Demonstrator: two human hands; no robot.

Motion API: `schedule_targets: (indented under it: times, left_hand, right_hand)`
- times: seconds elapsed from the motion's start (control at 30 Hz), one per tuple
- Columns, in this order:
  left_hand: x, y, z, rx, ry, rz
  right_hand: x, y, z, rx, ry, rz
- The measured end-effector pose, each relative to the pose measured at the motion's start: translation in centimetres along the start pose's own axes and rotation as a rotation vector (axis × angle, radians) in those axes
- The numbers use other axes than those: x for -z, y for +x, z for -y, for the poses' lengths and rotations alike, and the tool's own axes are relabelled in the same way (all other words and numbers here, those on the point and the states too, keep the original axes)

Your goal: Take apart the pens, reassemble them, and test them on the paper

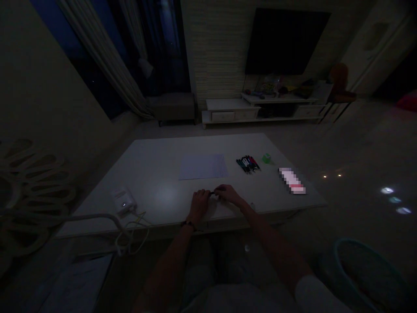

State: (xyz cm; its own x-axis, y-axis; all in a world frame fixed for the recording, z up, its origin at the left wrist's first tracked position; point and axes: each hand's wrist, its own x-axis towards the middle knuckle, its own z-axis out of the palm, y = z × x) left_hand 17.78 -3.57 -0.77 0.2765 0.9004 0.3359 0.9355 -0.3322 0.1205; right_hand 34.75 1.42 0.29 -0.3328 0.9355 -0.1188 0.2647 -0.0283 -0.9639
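I have a small dark object (212, 193), too dim to name surely, just in from the near edge of the white table (153, 152), a little right of that edge's middle. My left hand (200, 203) is closed on its left end, fingers bent, knuckles up; my right hand (227, 194) comes in from the other side, thumb and fingertips pinched on its right end. The hands are near each other, and both forearms cross the near edge, the left wrist wearing a dark bracelet (188, 224).

Beyond my hands a paper sheet (199, 167) lies toward the middle of the surface. A bunch of pens (248, 164) lies right of it, then a green cube (266, 158) near the right edge and a phone (292, 181) by the near right corner. A white box (123, 200) with cables sits toward the near left corner. I have the widest room to my left, before that box; the near edge is close under my wrists.
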Motion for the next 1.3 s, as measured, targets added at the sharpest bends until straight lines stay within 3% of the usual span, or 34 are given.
schedule_targets:
  times: [0.47, 1.0, 1.13, 1.3]
  left_hand:
    - [0.04, -0.1, -0.03, 0.015, -0.004, -0.004]
    - [0.01, -0.14, -0.07, 0.017, 0.026, -0.011]
    - [0.12, -0.09, -0.13, 0.034, 0.029, 0.008]
    - [0.23, 0.01, -0.11, 0.032, 0.016, 0.02]
  right_hand:
    - [-0.03, 0.38, -0.23, -0.024, -0.011, 0.014]
    - [-0.1, 0.08, -0.06, 0.057, -0.013, -0.004]
    - [-0.15, 0.07, -0.06, 0.014, -0.01, 0.006]
    - [-0.26, -0.07, 0.23, 0.117, 0.007, -0.048]
